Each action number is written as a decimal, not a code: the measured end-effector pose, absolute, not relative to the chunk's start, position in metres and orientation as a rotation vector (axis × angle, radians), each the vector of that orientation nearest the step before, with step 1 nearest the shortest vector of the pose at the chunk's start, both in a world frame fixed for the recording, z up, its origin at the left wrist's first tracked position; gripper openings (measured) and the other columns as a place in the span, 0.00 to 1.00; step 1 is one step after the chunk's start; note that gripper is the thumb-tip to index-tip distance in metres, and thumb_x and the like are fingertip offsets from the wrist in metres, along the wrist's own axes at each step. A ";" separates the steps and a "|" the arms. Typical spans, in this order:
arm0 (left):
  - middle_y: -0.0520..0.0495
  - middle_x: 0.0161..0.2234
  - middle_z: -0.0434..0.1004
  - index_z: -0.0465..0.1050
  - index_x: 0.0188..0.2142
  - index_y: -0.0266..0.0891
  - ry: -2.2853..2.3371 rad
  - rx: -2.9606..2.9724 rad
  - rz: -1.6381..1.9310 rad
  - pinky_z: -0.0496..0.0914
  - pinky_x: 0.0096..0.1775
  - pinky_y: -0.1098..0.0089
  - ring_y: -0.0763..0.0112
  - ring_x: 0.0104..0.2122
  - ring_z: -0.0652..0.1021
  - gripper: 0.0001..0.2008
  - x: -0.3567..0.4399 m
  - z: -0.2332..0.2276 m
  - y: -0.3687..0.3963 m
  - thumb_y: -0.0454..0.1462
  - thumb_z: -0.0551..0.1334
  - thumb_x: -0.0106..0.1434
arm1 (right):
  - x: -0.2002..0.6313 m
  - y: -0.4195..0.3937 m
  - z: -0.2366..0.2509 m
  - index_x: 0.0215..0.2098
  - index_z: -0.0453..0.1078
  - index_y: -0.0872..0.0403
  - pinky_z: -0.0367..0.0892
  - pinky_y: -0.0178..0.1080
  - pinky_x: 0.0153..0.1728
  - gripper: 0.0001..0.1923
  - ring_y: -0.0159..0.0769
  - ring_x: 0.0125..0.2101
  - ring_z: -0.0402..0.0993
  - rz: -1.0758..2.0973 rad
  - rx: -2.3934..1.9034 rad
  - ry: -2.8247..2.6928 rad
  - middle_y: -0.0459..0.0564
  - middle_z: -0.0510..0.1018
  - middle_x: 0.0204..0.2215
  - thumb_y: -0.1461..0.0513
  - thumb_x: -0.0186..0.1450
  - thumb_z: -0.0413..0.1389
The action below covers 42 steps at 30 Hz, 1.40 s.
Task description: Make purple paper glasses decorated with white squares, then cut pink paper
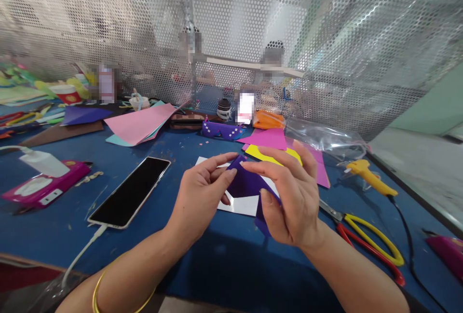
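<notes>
My left hand (202,187) pinches one end of a purple craft-foam cutout (244,180) between thumb and fingers, a little above the table. The cutout looks bent, and its other end hangs down behind my right thumb. My right hand (289,192) has its fingers apart, its index fingertip touching the cutout near the left end. A tiny white speck shows at that fingertip. Beneath both hands lies a white sheet (238,205). Beyond them stand purple foam glasses (222,130) dotted with small white squares.
Left of my hands lies a phone (130,192) on a charging cable, beside a magenta power strip (47,183). To the right are scissors (372,240) and a yellow glue gun (372,175) with a black cord. Pink sheets (141,122) and a perforated metal screen (235,23) stand farther back.
</notes>
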<state>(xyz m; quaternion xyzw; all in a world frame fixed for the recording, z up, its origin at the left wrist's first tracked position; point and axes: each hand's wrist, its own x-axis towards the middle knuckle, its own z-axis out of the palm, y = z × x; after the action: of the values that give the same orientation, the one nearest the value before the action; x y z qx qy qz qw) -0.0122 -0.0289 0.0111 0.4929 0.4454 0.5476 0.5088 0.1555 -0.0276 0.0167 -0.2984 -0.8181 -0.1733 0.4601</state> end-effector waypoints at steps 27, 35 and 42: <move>0.54 0.26 0.75 0.77 0.49 0.40 1.033 0.920 1.337 0.74 0.27 0.78 0.78 0.24 0.74 0.21 -0.017 0.010 -0.020 0.40 0.71 0.55 | 0.335 0.020 0.003 0.50 0.69 0.62 0.55 0.53 0.57 0.19 0.54 0.52 0.69 -0.742 -2.060 -1.444 0.68 0.78 0.45 0.60 0.67 0.47; 0.51 0.32 0.80 0.76 0.49 0.39 1.034 0.897 1.345 0.74 0.28 0.78 0.79 0.23 0.74 0.22 -0.018 0.010 -0.019 0.38 0.72 0.54 | 0.438 0.038 -0.055 0.53 0.68 0.54 0.72 0.47 0.45 0.16 0.39 0.47 0.74 -0.313 -2.193 -1.593 0.52 0.74 0.50 0.55 0.71 0.52; 0.51 0.31 0.80 0.76 0.50 0.38 1.024 0.903 1.324 0.74 0.27 0.78 0.78 0.24 0.75 0.23 -0.017 0.010 -0.019 0.37 0.72 0.54 | 0.466 0.043 -0.080 0.53 0.68 0.52 0.72 0.46 0.46 0.16 0.40 0.48 0.73 -0.368 -1.972 -1.542 0.52 0.73 0.52 0.56 0.69 0.55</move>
<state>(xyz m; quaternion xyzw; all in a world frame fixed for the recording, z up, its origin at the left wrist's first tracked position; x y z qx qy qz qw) -0.0174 -0.0191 0.0101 0.3866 0.4384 0.5666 0.5808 0.4661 0.0432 -0.0803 -0.7432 -0.5811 -0.1388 0.3012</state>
